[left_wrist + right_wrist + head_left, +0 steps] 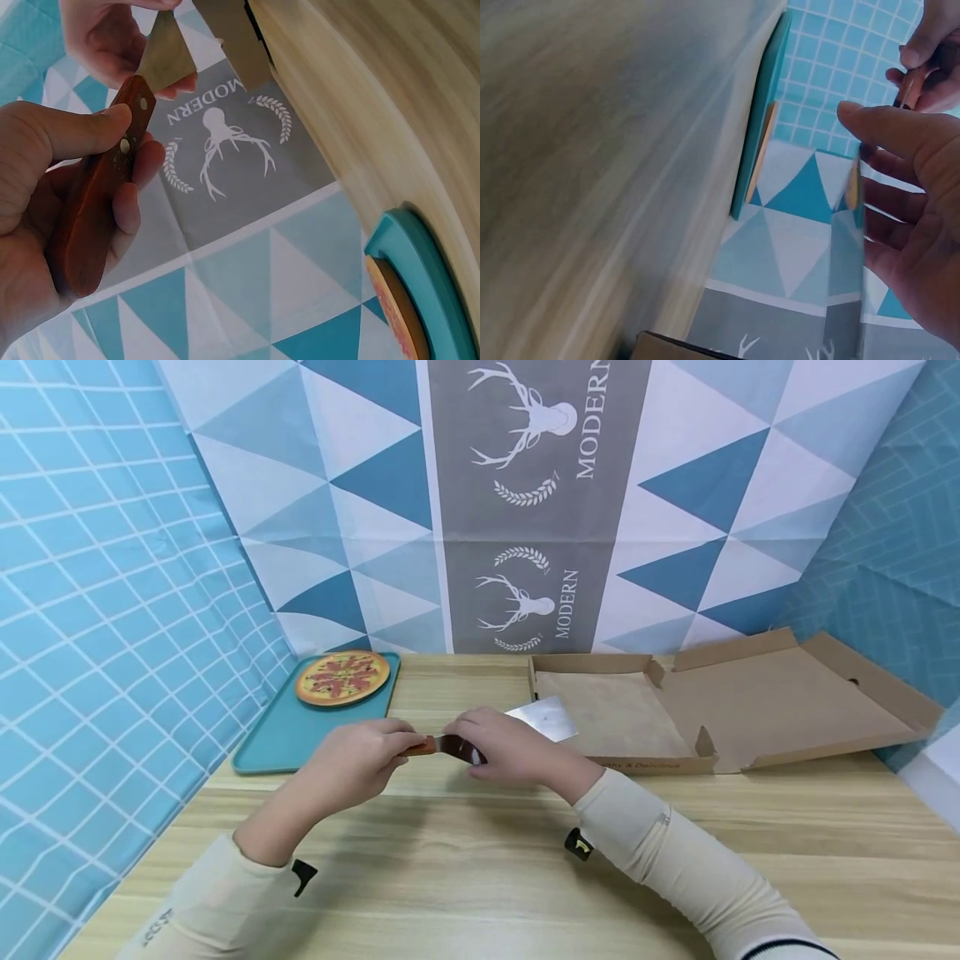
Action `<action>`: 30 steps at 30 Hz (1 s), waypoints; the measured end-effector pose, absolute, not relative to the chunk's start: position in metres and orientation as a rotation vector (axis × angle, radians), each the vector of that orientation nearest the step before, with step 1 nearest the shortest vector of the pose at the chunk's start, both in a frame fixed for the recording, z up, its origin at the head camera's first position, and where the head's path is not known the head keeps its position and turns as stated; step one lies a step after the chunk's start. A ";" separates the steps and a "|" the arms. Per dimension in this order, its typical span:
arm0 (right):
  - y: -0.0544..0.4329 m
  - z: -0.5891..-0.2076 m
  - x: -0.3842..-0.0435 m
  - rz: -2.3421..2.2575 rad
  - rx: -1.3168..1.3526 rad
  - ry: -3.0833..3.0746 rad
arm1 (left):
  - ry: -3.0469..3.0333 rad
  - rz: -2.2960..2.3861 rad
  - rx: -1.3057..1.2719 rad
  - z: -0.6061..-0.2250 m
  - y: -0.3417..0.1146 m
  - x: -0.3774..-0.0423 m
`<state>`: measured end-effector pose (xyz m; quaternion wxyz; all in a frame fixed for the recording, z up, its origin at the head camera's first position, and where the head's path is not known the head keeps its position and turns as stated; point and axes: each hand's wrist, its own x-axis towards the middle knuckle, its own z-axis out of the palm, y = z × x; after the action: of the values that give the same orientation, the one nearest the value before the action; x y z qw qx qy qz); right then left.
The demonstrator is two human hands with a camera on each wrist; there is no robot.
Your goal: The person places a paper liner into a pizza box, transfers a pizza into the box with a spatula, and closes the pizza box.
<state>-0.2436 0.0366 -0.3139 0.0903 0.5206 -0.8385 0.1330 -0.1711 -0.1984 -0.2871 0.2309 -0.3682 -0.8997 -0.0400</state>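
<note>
My left hand [360, 764] curls round the handle [94, 202] of a spatula [546, 718], my right fingers and thumb holding its blade [169, 56]: a grip being settled, I judge, the next move likely wanting my right hand [498, 747] off. Past my left fingers, a rimmed tray [277, 743] bears a pizza [342, 677]; right of my right, a box [780, 693] stands open; the tabletop [480, 877] offers room nearer me.

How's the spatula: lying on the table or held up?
Held up: the left hand grips the spatula by its handle, off the table.
</note>
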 end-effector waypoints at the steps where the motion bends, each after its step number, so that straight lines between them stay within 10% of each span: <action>1: 0.037 -0.315 -0.245 0.390 1.542 -2.490 | -2.468 -0.113 -1.016 -0.287 -0.198 -0.171; 30: 0.047 -0.311 -0.240 -0.022 1.514 -2.315 | -2.708 -0.267 -0.839 -0.299 -0.201 -0.173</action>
<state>-0.2405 0.0466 -0.3111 0.1865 0.5378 -0.8222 -0.0077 -0.1731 -0.2014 -0.2990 0.1463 -0.2915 -0.9408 -0.0929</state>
